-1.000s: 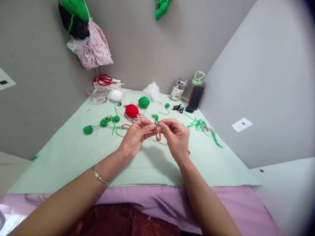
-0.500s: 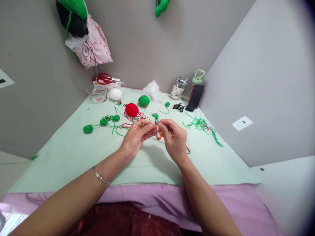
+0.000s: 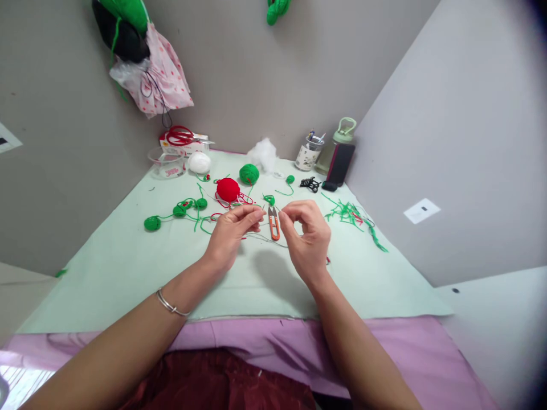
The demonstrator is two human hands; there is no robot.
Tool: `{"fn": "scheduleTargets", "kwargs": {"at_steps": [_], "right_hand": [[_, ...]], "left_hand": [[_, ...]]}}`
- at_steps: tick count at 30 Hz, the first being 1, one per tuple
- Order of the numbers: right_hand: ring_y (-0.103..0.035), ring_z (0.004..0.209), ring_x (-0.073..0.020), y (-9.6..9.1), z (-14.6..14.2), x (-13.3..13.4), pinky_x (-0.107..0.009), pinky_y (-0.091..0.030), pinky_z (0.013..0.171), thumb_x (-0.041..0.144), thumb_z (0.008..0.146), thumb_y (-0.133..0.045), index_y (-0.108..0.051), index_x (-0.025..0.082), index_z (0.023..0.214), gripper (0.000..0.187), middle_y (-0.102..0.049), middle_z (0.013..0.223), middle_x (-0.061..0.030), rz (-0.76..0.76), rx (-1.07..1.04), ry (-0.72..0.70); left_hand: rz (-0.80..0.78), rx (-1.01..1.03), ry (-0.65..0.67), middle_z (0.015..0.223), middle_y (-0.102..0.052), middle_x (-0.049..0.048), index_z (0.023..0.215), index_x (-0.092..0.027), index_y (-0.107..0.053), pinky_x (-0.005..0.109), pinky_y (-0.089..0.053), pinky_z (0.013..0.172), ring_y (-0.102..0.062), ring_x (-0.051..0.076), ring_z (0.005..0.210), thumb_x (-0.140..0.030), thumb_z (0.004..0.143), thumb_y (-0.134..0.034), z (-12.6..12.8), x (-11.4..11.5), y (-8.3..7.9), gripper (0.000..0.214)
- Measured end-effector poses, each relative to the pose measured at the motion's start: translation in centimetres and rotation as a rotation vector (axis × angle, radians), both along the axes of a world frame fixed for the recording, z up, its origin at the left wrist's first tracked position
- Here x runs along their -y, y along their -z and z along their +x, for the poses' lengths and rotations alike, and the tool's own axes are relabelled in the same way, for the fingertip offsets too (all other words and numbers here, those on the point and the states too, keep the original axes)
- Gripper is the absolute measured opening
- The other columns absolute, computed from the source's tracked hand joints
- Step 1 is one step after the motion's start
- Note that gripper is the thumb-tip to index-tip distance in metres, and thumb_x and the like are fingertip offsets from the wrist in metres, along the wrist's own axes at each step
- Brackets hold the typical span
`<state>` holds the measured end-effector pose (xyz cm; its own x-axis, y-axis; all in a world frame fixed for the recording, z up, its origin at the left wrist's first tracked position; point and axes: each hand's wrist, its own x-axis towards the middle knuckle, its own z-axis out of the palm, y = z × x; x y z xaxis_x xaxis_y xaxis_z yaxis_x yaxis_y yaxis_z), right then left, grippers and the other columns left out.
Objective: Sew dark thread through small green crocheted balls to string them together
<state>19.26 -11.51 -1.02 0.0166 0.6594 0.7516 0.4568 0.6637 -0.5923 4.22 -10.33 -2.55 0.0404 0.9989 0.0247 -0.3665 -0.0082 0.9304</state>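
Note:
My left hand (image 3: 233, 230) is closed in a pinch, thumb against fingertips. A thin sliver shows at its fingertips, too small to name. Facing it, my right hand (image 3: 306, 233) also pinches, with what may be a fine thread end at its tips. Between the two hands, orange-handled thread snips (image 3: 274, 223) lie on the table, blades pointing away from me. Just past the blades sits a small green yarn piece (image 3: 269, 200). Behind my left hand rest a red yarn ball (image 3: 228, 189) and a green yarn ball (image 3: 249, 174). Loose grey strands run under both hands.
Small green crocheted balls (image 3: 152, 223) trail yarn at left. Green yarn scraps (image 3: 348, 213) lie at right, beside a black claw clip (image 3: 310, 184). Along the back stand a plastic tub (image 3: 167, 165), white stuffing (image 3: 262, 155), a pen cup (image 3: 308, 154), a bottle (image 3: 342, 136) and a phone (image 3: 342, 164).
My hands have drawn apart from fingertips nearly touching, the right one moving slightly rightward. The snips between them now show fully. The view has shifted slightly.

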Motion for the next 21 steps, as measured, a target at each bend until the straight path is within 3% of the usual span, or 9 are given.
{"fn": "scheduleTargets", "kwargs": {"at_steps": [10, 21], "right_hand": [[-0.058, 0.074, -0.0152, -0.16, -0.32, 0.26, -0.031, -0.049, 0.067, 0.017, 0.092, -0.06, -0.059, 0.022, 0.078, 0.015, -0.062, 0.084, -0.004, 0.004, 0.079, -0.049], [-0.058, 0.073, -0.0148, -0.18, -0.39, 0.32, -0.031, -0.049, 0.067, 0.016, 0.092, -0.059, -0.059, 0.021, 0.077, 0.016, -0.062, 0.082, -0.0039, -0.017, 0.062, -0.072]], "left_hand": [[0.011, 0.012, 0.072, 0.08, -0.068, 0.0008, 0.08, -0.018, -0.076, 0.026, -0.051, 0.073, -0.058, 0.012, 0.072, -0.037, 0.073, -0.083, -0.05, -0.07, 0.23, 0.022], [0.007, -0.032, 0.065, 0.087, -0.07, 0.0016, 0.081, -0.019, -0.076, 0.027, -0.051, 0.076, -0.06, 0.013, 0.077, -0.039, 0.074, -0.082, -0.04, -0.05, 0.44, 0.022]]}}
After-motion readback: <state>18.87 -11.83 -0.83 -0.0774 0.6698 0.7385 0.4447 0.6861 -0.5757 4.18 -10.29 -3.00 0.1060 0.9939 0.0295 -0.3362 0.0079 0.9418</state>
